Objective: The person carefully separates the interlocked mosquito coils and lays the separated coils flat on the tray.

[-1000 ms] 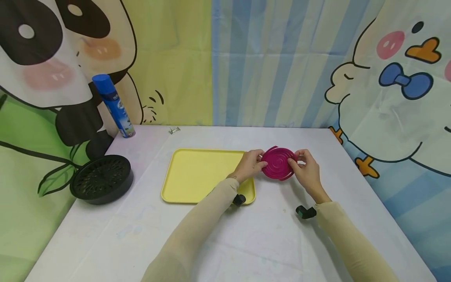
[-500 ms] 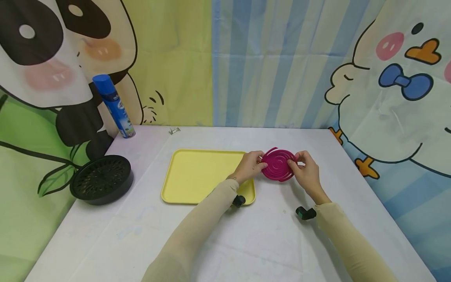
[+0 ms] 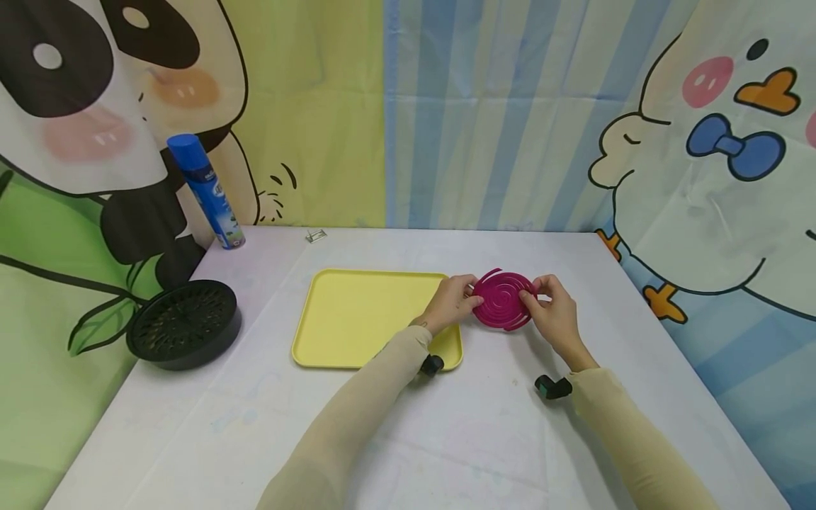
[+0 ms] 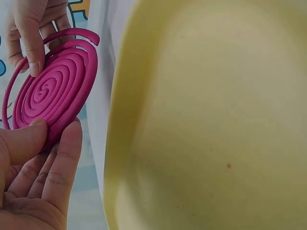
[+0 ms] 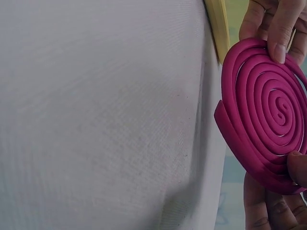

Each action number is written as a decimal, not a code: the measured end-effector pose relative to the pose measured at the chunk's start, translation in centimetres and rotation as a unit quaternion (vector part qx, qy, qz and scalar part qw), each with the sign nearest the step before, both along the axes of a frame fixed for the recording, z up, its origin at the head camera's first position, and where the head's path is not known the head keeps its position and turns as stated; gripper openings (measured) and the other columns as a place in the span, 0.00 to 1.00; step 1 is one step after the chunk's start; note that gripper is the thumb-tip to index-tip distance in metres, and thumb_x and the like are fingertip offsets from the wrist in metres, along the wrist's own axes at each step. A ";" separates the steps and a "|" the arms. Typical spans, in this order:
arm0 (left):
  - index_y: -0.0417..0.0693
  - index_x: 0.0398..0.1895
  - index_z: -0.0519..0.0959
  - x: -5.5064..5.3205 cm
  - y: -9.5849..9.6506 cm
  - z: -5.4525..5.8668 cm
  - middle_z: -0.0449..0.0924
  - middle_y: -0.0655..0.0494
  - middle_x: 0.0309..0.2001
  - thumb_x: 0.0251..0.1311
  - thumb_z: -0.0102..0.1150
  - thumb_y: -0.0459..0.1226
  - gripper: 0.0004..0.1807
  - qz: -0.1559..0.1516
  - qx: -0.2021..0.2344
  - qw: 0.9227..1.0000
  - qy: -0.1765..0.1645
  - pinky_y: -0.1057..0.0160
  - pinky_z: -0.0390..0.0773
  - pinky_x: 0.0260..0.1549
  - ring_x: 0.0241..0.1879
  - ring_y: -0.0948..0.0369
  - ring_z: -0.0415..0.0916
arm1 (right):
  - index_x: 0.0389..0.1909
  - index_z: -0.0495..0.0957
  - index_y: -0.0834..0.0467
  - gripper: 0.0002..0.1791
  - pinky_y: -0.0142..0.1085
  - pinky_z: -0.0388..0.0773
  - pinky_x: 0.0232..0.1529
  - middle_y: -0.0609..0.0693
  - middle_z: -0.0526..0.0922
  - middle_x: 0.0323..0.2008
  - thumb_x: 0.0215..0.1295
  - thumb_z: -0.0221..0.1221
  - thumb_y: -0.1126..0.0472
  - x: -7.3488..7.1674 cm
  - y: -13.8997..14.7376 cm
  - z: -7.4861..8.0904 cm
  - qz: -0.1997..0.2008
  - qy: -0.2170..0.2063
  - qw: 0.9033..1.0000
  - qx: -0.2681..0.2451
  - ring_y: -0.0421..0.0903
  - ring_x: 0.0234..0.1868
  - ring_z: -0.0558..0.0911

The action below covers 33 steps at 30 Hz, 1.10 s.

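A magenta mosquito coil (image 3: 500, 299), a flat round double spiral, is held up above the table to the right of the yellow tray. My left hand (image 3: 451, 303) pinches its left edge between thumb and fingers. On the opposite edge, my right hand (image 3: 556, 316) has the same kind of pinch. The left wrist view shows the coil (image 4: 57, 79) face-on, its outer strand curving away from the inner turns at the top. In the right wrist view, the other free end sticks out at the rim of the coil (image 5: 261, 110).
The yellow tray (image 3: 357, 319) lies under my left forearm. A black round slotted holder (image 3: 185, 326) sits at the table's left edge. A blue spray can (image 3: 210, 195) stands at the back left, with a small metal clip (image 3: 315, 236) near it.
The coil's outer strand at the top has spread a little away from the inner turns. Both hands keep their grip and have sunk very slightly.
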<state>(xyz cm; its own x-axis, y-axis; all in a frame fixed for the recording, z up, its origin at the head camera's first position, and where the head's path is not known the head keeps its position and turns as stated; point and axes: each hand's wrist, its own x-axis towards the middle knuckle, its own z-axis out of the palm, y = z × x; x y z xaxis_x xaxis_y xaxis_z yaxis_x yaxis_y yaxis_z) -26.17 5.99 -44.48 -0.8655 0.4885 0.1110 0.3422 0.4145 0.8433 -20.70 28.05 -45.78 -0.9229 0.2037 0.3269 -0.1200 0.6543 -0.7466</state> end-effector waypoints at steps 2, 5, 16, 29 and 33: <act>0.42 0.47 0.82 0.0 0.0 0.0 0.85 0.51 0.38 0.67 0.63 0.33 0.08 0.000 0.002 1.000 0.001 0.72 0.80 0.34 0.34 0.63 0.80 | 0.46 0.70 0.61 0.14 0.10 0.71 0.38 0.59 0.80 0.48 0.70 0.63 0.60 0.0 0.0 0.0 0.001 -0.004 1.000 0.000 0.57 0.56 0.82; 0.42 0.46 0.82 0.0 0.0 0.0 0.85 0.51 0.37 0.67 0.63 0.33 0.07 0.000 0.002 1.000 0.002 0.72 0.80 0.33 0.33 0.63 0.79 | 0.46 0.70 0.61 0.14 0.11 0.71 0.39 0.59 0.80 0.48 0.71 0.63 0.59 0.0 0.0 -0.1 0.001 -0.004 1.000 0.002 0.57 0.56 0.81; 0.43 0.47 0.82 -0.1 0.0 -0.1 0.85 0.51 0.38 0.67 0.63 0.33 0.08 0.004 -0.004 1.000 0.001 0.72 0.80 0.34 0.35 0.63 0.79 | 0.47 0.70 0.62 0.14 0.10 0.70 0.38 0.59 0.80 0.47 0.70 0.63 0.60 0.0 0.0 -0.2 0.002 0.002 1.000 -0.001 0.55 0.55 0.81; 0.44 0.46 0.82 0.0 -0.1 -0.3 0.85 0.52 0.37 0.67 0.63 0.34 0.07 0.006 -0.006 1.000 0.003 0.72 0.79 0.34 0.35 0.63 0.79 | 0.47 0.70 0.62 0.15 0.11 0.72 0.38 0.59 0.81 0.48 0.70 0.63 0.58 -0.1 0.0 -0.8 -0.004 -0.003 1.000 0.001 0.55 0.55 0.82; 0.44 0.46 0.82 0.0 -0.1 -0.3 0.84 0.53 0.37 0.68 0.63 0.34 0.06 0.006 -0.004 1.000 -0.002 0.72 0.79 0.34 0.35 0.63 0.78 | 0.47 0.70 0.62 0.14 0.10 0.71 0.38 0.60 0.81 0.48 0.70 0.63 0.59 -0.1 0.0 -0.8 -0.002 0.001 1.000 0.000 0.55 0.54 0.82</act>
<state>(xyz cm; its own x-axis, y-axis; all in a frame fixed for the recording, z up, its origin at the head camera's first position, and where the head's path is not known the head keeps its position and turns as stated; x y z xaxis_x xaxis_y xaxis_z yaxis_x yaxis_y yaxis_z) -26.17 5.92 -44.76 -0.8718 0.4789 0.1027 0.3331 0.4261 0.8411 -20.78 28.00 -46.57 -0.9216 0.2079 0.3279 -0.1178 0.6550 -0.7464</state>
